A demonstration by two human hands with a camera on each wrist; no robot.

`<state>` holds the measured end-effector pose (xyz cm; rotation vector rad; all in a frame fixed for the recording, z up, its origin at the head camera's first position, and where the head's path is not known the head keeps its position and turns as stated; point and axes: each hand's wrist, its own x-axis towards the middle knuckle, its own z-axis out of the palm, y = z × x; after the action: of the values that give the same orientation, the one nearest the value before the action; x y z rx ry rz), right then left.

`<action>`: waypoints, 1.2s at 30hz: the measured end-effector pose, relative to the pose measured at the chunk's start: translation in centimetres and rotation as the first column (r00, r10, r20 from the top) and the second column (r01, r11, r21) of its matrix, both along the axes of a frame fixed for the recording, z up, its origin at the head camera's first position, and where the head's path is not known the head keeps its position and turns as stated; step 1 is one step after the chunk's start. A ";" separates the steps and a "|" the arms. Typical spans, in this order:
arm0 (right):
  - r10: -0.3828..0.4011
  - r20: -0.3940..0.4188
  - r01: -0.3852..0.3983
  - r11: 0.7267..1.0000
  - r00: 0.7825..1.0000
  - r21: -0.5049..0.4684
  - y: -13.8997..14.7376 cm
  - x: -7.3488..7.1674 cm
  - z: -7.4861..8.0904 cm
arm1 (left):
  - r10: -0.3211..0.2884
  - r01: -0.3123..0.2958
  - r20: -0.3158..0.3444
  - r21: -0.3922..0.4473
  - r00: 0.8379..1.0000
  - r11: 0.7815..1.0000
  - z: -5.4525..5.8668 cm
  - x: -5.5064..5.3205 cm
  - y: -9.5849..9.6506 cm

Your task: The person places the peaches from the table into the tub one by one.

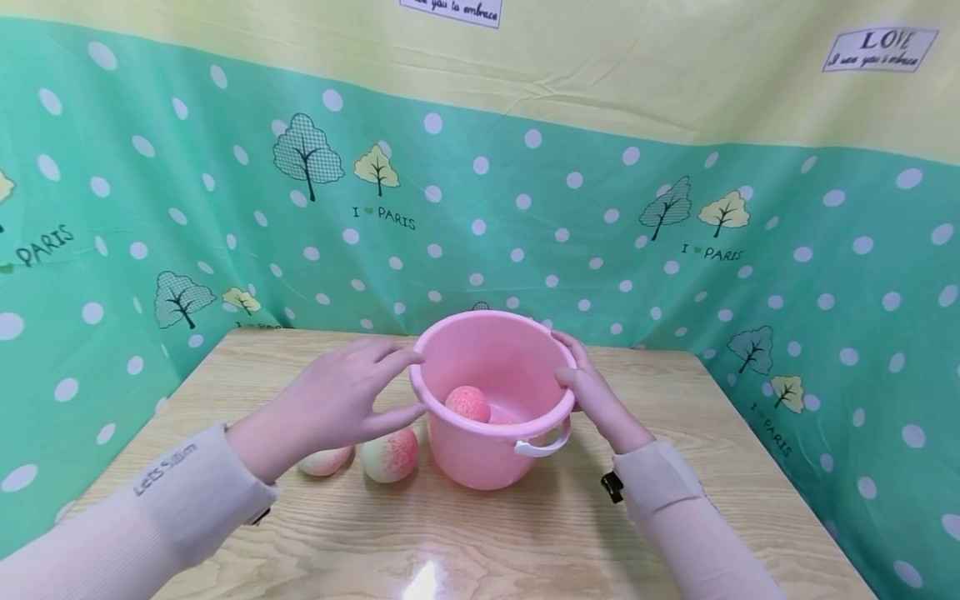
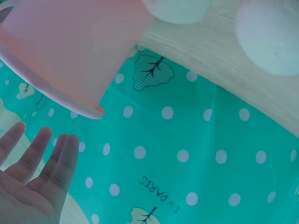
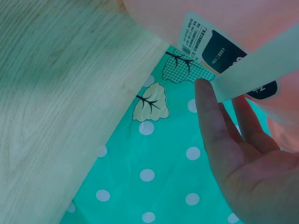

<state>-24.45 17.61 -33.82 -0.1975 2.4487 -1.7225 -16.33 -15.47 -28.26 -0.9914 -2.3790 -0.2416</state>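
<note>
A pink plastic bucket [image 1: 480, 454] stands on the table with its mouth up. Inside sits a speckled pink, peach-like ball [image 1: 467, 403], and part of another pink one shows low behind the front rim. My left hand [image 1: 341, 387] is at the bucket's left rim, fingers and thumb spread; in the left wrist view its fingers are apart from the bucket. At the right rim is my right hand [image 1: 596, 396], its fingers extended along the side. The right wrist view shows the fingertips beside the pale handle [image 3: 261, 70] and a printed label [image 3: 215, 44].
Left of the bucket, a white-and-pink peach-like ball [image 1: 390, 456] rests on the wooden table [image 1: 360, 533]. Another ball [image 1: 325, 462] lies farther left, partly covered by my left arm. A green dotted cloth [image 1: 480, 200] hangs behind and at both sides.
</note>
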 end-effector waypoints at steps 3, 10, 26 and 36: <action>0.002 -0.004 -0.002 1.000 1.000 0.000 0.0 0.0 0.0 | 0.008 -0.008 -0.003 -0.002 1.000 1.000 -0.2 0.1 -0.2; 0.001 0.001 -0.001 1.000 1.000 -0.006 0.0 0.0 -0.1 | 0.055 -0.054 0.052 -0.020 0.997 0.998 -0.8 0.3 -0.6; 0.004 -0.009 -0.004 1.000 1.000 -0.001 0.0 0.1 0.1 | 0.088 -0.087 0.067 -0.018 0.994 0.996 -2.0 0.5 -1.3; -0.004 0.001 0.004 1.000 1.000 -0.021 0.0 -0.1 -0.2 | 0.120 -0.117 0.102 -0.036 0.988 0.993 -3.0 0.7 -1.6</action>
<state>-24.51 17.63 -34.01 -0.1948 2.4333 -1.7496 -15.63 -17.06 -31.22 -0.8658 -2.5327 -0.2189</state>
